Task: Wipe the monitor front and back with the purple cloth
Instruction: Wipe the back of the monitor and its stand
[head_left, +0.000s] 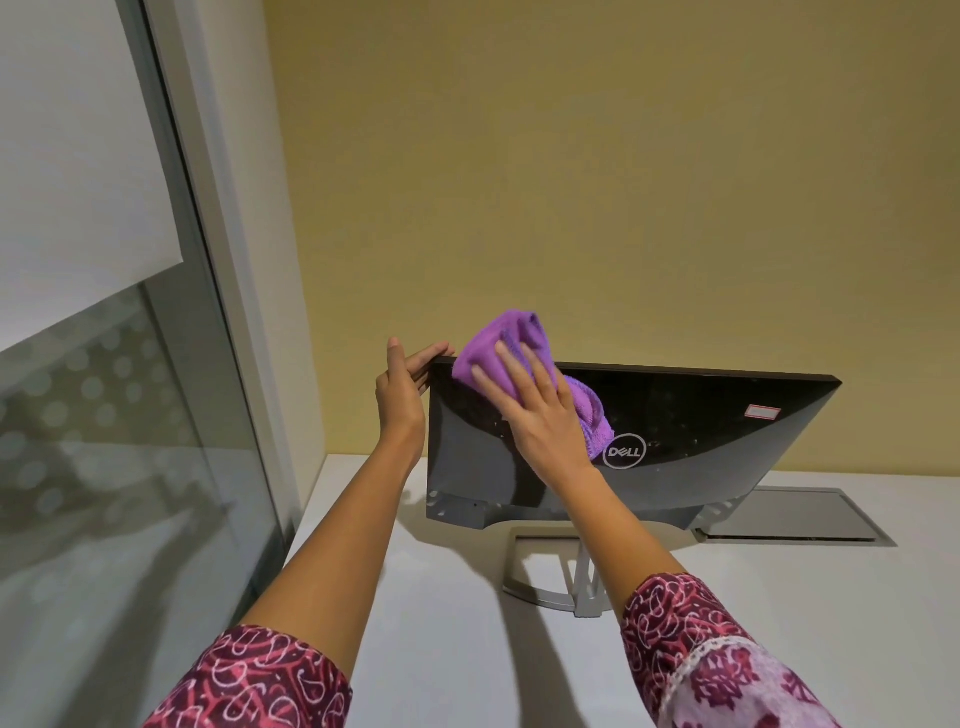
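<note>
A black Dell monitor (691, 431) stands on a silver stand (550, 587) on the white desk, its glossy back turned toward me. My right hand (535, 415) lies flat with straight fingers on the purple cloth (498, 348), pressing it against the monitor's back near the top left corner. Part of the cloth sticks up above the top edge and part hangs below my hand beside the logo. My left hand (402, 389) grips the monitor's top left corner, fingers curled over its edge. The screen side is hidden from me.
The white desk (447, 623) runs to a yellow wall behind the monitor. A grey cable hatch (789, 514) is set in the desk at the right. A frosted glass partition (104, 415) with a grey frame stands close on the left.
</note>
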